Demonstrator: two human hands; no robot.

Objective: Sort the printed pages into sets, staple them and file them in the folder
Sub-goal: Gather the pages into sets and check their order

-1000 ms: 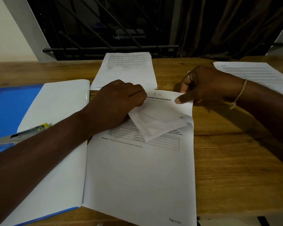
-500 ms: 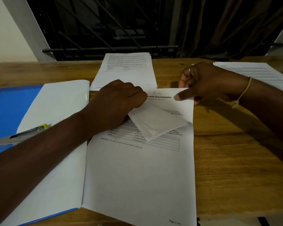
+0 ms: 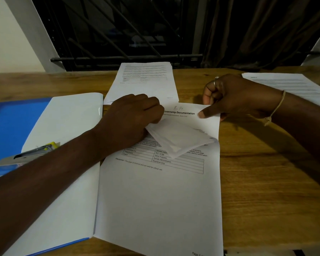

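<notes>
A stack of printed pages (image 3: 155, 204) headed "Internship Documentation" lies in front of me on the wooden table. Its top left corner is folded back over the text as a white flap (image 3: 177, 139). My left hand (image 3: 131, 121) grips that folded corner with curled fingers. My right hand (image 3: 233, 97) pinches the top right edge of the pages, thumb on top. An open blue folder (image 3: 9, 126) lies at the left with white sheets (image 3: 63, 163) on it. A stapler (image 3: 26, 154) with a yellow tip rests on the folder, partly hidden by my left forearm.
A second set of printed pages (image 3: 144, 80) lies at the table's far edge, in the middle. Another printed sheet (image 3: 288, 84) lies at the far right. Behind the table are a dark barred window and a curtain. Bare wood (image 3: 266, 182) shows at the right.
My right hand has slid slightly along the top edge of the pages and the upper sheet lies flatter. The left hand keeps its grip on the folded corner.
</notes>
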